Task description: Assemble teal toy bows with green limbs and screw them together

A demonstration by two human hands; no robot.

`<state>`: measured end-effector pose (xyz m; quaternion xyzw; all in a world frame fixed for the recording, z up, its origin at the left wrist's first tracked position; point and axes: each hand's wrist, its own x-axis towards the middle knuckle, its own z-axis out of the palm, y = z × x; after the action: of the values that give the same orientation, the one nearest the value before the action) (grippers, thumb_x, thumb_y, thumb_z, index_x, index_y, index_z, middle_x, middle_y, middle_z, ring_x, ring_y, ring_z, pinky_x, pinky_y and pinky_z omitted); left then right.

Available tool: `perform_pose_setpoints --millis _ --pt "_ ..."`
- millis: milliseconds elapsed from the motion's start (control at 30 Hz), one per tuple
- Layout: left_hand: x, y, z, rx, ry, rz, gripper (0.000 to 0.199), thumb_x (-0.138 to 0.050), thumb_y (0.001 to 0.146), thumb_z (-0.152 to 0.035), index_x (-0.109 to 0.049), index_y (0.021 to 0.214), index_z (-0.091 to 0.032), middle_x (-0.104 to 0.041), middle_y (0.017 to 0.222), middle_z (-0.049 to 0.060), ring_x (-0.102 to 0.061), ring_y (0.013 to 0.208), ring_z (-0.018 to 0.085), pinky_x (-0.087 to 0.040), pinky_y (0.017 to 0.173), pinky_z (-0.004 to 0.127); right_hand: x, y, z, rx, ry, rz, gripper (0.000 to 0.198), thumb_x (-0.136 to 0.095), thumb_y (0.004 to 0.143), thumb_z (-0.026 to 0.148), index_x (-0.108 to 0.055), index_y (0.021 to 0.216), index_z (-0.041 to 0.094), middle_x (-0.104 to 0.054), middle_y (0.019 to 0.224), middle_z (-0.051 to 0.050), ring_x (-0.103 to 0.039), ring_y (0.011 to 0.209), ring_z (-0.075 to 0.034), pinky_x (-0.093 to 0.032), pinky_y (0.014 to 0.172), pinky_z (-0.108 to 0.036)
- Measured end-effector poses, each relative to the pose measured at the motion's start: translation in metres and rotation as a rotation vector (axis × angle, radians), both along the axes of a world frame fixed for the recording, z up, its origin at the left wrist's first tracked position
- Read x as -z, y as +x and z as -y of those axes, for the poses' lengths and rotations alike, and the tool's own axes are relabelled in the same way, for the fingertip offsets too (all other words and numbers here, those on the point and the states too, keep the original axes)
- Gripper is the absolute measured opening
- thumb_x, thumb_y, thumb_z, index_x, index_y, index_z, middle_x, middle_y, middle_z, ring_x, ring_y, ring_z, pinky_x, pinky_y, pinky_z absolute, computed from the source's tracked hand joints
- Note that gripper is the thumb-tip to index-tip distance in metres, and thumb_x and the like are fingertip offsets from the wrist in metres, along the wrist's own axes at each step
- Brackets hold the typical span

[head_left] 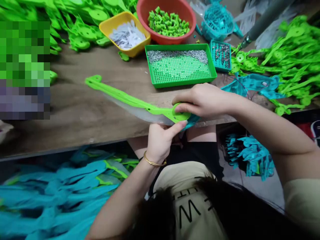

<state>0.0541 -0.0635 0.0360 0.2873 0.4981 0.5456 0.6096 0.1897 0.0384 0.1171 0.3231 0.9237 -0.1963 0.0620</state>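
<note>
A long, curved green plastic toy part (122, 95) reaches from the table's middle to its front edge, with a translucent strip (147, 115) along its near side. Its round green end (181, 115) lies over a teal piece (192, 121), which is mostly covered. My left hand (161, 138) grips this end from below, thumb laid along the edge. From above, my right hand (200, 100) closes on the round end, thumb and fingers pressed against it. Whether a small piece is under the right fingers is hidden.
A green tray (183, 81) of small metal pieces stands just beyond my hands. Behind are a red bowl (142, 16), a yellow bin (107, 26) and a teal box (220, 68). Green parts (297, 56) pile up on the right; teal pieces (82, 176) lie below the table.
</note>
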Motion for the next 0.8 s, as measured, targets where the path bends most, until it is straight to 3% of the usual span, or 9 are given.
perform_pose_setpoints --millis 100,167,267,333,400,500,633,800 --pt "-0.013 0.007 -0.003 -0.004 0.008 0.135 0.033 -0.084 0.064 -0.031 -0.073 0.09 -0.014 -0.074 0.088 0.004 -0.068 0.078 0.019 -0.057 0.07 0.03 0.001 0.0 0.01 0.123 0.172 0.011 0.047 -0.028 0.1 0.046 -0.065 0.104 0.017 -0.064 0.08 -0.004 -0.056 0.071 -0.015 -0.029 0.064 -0.027" --pt "-0.026 0.007 -0.005 0.066 0.008 0.233 0.032 -0.084 0.065 -0.032 -0.073 0.09 -0.014 -0.074 0.089 0.006 -0.069 0.081 0.019 -0.057 0.073 0.031 -0.002 0.004 0.009 0.177 0.245 -0.028 0.051 -0.023 0.101 0.048 -0.062 0.097 0.016 -0.059 0.074 -0.003 -0.051 0.066 -0.013 -0.027 0.061 -0.027" --pt "-0.047 -0.002 -0.003 0.228 0.005 0.414 0.038 -0.078 0.072 -0.042 -0.073 0.097 -0.014 -0.073 0.103 0.01 -0.067 0.1 0.025 -0.055 0.089 0.037 -0.014 0.017 -0.003 0.206 0.167 -0.15 0.054 -0.023 0.099 0.057 -0.055 0.079 0.018 -0.046 0.064 0.001 -0.041 0.059 -0.01 -0.026 0.058 -0.026" --pt "-0.053 -0.013 0.0 0.201 -0.024 0.474 0.045 -0.069 0.079 -0.052 -0.072 0.102 -0.014 -0.072 0.11 0.013 -0.066 0.106 0.027 -0.054 0.093 0.04 -0.025 0.027 -0.014 0.243 0.049 -0.264 0.056 -0.026 0.095 0.065 -0.046 0.069 0.02 -0.037 0.061 0.004 -0.035 0.056 -0.009 -0.026 0.056 -0.025" --pt "-0.051 -0.023 0.001 0.072 -0.054 0.456 0.045 -0.064 0.081 -0.054 -0.072 0.099 -0.014 -0.072 0.106 0.014 -0.067 0.102 0.026 -0.055 0.091 0.039 -0.035 0.036 -0.023 0.298 -0.057 -0.373 0.056 -0.033 0.091 0.07 -0.038 0.064 0.021 -0.031 0.061 0.005 -0.03 0.055 -0.008 -0.026 0.053 -0.024" --pt "-0.037 -0.035 0.0 -0.051 -0.065 0.369 0.028 -0.074 0.073 -0.04 -0.074 0.082 -0.014 -0.073 0.087 0.01 -0.069 0.083 0.021 -0.058 0.078 0.034 -0.045 0.042 -0.027 0.383 -0.199 -0.453 0.053 -0.043 0.088 0.068 -0.039 0.063 0.021 -0.033 0.06 0.005 -0.033 0.055 -0.008 -0.028 0.052 -0.024" --pt "-0.021 -0.038 0.0 -0.06 -0.083 0.322 0.016 -0.077 0.067 -0.03 -0.072 0.073 -0.016 -0.07 0.077 0.007 -0.067 0.073 0.018 -0.058 0.066 0.03 -0.051 0.041 -0.023 0.469 -0.341 -0.478 0.048 -0.045 0.088 0.065 -0.046 0.067 0.021 -0.047 0.062 0.003 -0.044 0.058 -0.01 -0.035 0.052 -0.025" --pt "-0.021 -0.045 -0.001 -0.09 -0.118 0.312 0.015 -0.077 0.067 -0.029 -0.071 0.072 -0.016 -0.069 0.075 0.006 -0.065 0.07 0.017 -0.058 0.064 0.029 -0.052 0.038 -0.026 0.425 -0.343 -0.454 0.049 -0.043 0.09 0.064 -0.046 0.068 0.021 -0.048 0.062 0.003 -0.044 0.058 -0.009 -0.035 0.054 -0.025"
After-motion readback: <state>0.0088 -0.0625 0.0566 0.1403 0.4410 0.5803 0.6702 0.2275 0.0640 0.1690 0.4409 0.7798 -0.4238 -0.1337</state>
